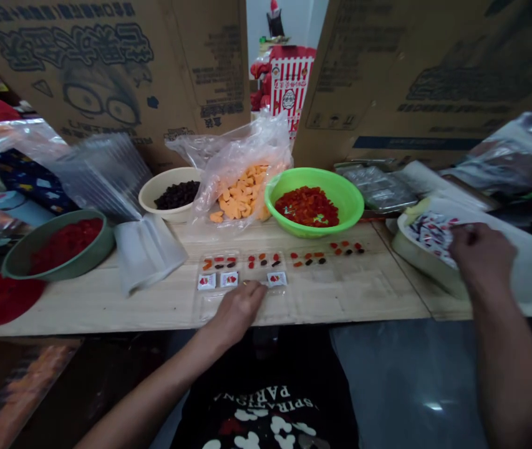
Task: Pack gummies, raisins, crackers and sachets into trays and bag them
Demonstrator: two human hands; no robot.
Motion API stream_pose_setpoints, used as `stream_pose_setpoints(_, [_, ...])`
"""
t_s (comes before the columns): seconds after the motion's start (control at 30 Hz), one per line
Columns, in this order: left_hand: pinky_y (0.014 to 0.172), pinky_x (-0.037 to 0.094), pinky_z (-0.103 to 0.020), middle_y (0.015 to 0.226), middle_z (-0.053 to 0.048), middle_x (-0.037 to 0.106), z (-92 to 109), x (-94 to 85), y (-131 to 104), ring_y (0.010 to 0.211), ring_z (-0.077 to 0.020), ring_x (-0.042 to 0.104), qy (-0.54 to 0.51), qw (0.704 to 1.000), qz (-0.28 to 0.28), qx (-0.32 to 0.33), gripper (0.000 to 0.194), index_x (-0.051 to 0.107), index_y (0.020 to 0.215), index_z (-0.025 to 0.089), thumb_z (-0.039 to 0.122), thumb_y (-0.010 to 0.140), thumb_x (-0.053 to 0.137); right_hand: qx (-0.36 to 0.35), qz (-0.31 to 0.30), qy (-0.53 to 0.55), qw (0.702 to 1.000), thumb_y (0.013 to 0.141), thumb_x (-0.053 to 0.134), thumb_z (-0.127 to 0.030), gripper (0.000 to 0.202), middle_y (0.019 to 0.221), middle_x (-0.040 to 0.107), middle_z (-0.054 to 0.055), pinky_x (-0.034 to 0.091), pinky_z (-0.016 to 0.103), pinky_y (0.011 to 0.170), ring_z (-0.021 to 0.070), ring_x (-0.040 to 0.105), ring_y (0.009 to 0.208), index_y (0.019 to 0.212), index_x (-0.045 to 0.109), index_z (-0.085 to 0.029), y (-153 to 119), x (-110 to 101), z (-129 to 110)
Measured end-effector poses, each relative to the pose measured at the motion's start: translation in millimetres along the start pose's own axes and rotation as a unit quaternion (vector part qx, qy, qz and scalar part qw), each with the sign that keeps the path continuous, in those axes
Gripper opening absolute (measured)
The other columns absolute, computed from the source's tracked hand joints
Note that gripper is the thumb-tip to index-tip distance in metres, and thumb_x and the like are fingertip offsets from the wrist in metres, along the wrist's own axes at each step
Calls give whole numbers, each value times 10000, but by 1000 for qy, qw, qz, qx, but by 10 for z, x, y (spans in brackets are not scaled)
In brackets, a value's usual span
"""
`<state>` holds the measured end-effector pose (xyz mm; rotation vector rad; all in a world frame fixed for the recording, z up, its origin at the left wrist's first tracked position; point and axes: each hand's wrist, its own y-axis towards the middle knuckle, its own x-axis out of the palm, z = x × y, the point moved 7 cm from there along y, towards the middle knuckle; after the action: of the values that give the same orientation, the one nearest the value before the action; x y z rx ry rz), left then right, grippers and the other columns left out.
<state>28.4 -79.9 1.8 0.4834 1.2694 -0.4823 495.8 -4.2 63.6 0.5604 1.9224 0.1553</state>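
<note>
My left hand rests over the clear plastic tray, fingers pressed together at its middle row; whatever is under the fingertips is hidden. Three small white printed packets show beside it: two to the left, with one packet closest, and another packet to the right. Red, orange and dark gummy candies sit in small groups along the back row. My right hand is at the right, fingers pinched over a cream tub full of similar packets; what it grips cannot be made out.
Behind the tray stand a cream bowl of dark candies, a plastic bag of orange pieces and a green bowl of red ones. A dark green bowl and clear sleeves lie left. Cardboard boxes wall the back.
</note>
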Motion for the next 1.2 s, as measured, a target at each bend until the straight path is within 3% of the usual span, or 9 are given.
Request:
stream_pose_setpoints(0.07, [838,572,-350,1102,-102,682,-178,83,26,999,-226,666,14,999,33,-29,296,615,1146,170,45,953,429,23,-58,-28,998,875,440,-252,64,722,523,79,364,400,654,272,530,697,829,482,-262,-267,218,-416])
stream_pose_setpoints(0.2, [856,590,-373,1152,-136,683,-287,325,69,1046,-243,673,5,1000,12,10,324,602,1209,147,57,951,428,-134,-281,49,949,841,503,-187,49,770,606,39,395,303,645,192,551,683,820,488,-229,-865,978,-1412])
stream_pose_setpoints(0.33, [1048,517,-460,1359,-210,602,-259,371,-7,1293,-283,572,5,998,34,52,409,497,1387,101,156,1000,376,-212,-354,64,909,920,463,-199,77,830,640,48,362,285,651,182,558,717,881,529,-204,-1188,1328,-1872])
stream_pose_setpoints(0.47, [1114,456,-491,1470,-214,512,-230,321,-85,1383,-296,487,6,997,38,66,471,435,1460,101,267,1020,399,-237,-366,38,899,927,472,-181,79,892,645,79,371,292,686,198,566,763,927,551,-180,-1214,1419,-1976])
stream_pose_setpoints(0.6, [1027,517,-453,1383,-194,586,-274,180,-159,1268,-273,580,3,995,96,37,408,549,1358,111,131,978,402,-242,-354,26,903,870,467,-90,204,987,659,115,395,299,729,219,589,843,1036,570,-149,-1107,1398,-1962])
stream_pose_setpoints(0.8, [988,496,-515,1272,-141,662,-269,212,-210,1161,-302,613,34,996,58,64,432,610,1280,129,40,890,446,-311,-459,-74,829,689,544,3,379,944,675,88,393,283,675,226,616,836,1008,634,-181,-1158,1437,-2124])
stream_pose_setpoints(1.0, [1108,418,-517,1538,-181,436,-245,174,-128,1434,-325,393,20,997,66,22,497,405,1498,144,271,1017,393,-312,-344,-97,880,734,476,32,532,1115,661,178,479,363,835,293,634,1026,1225,627,-109,-1048,1229,-2180])
stream_pose_setpoints(1.1, [1194,320,-528,1630,-161,279,-202,318,-87,1519,-318,238,25,999,10,40,628,280,1561,153,472,1028,374,-331,-327,-41,884,726,462,49,633,1347,587,218,464,422,996,316,557,1250,1332,582,-89,-1293,1223,-2129])
stream_pose_setpoints(1.2, [1223,289,-491,1621,-165,291,-216,425,-81,1518,-276,254,27,998,-18,50,624,262,1565,141,470,1040,339,-349,-353,-13,868,676,483,50,790,1528,429,225,412,493,1095,332,423,1407,1455,475,-81,-1636,1339,-2091])
